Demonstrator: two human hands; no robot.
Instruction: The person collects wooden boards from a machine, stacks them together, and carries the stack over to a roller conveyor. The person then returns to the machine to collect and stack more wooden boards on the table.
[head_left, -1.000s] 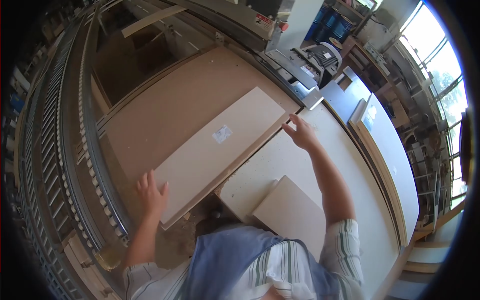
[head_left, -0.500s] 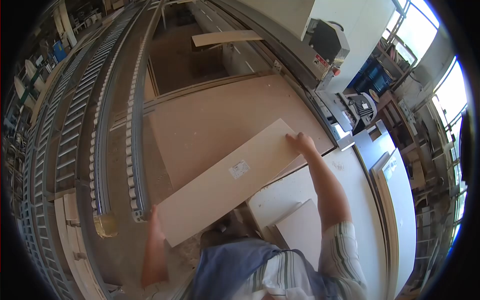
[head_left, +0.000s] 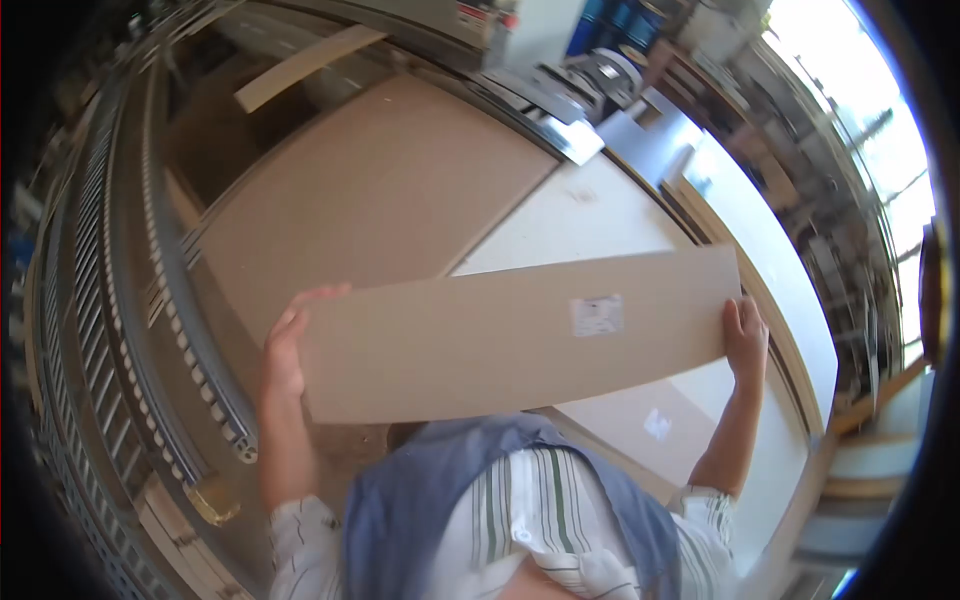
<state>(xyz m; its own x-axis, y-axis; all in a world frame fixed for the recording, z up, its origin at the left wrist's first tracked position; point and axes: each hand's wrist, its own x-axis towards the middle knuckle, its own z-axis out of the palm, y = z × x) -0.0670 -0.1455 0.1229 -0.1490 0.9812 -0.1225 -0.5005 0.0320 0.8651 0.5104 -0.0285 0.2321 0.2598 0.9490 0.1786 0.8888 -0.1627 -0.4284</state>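
Note:
A long beige board (head_left: 450, 345) with a printed white label (head_left: 597, 315) spans the space in front of my chest, held at both short ends. My left hand (head_left: 290, 350) grips its left end, with fingers along the upper corner. At the opposite end, my right hand (head_left: 745, 335) is closed on the edge, fingertips on the top face. Below the board's right half, another labelled panel (head_left: 655, 425) lies on the white table (head_left: 575, 215). The undersides of my grip are hidden.
A large brown sheet (head_left: 370, 190) covers the machine bed beyond the board. Roller conveyors (head_left: 180, 330) run along the left. Stacked panels (head_left: 770, 270) stand at the right, near a metal fence piece (head_left: 570, 138). A narrow strip (head_left: 310, 65) lies at the far left.
The board has swung from a steep diagonal to nearly level and shifted right, with both hands still on its ends. My view has turned right, bringing the lower panel's label into sight.

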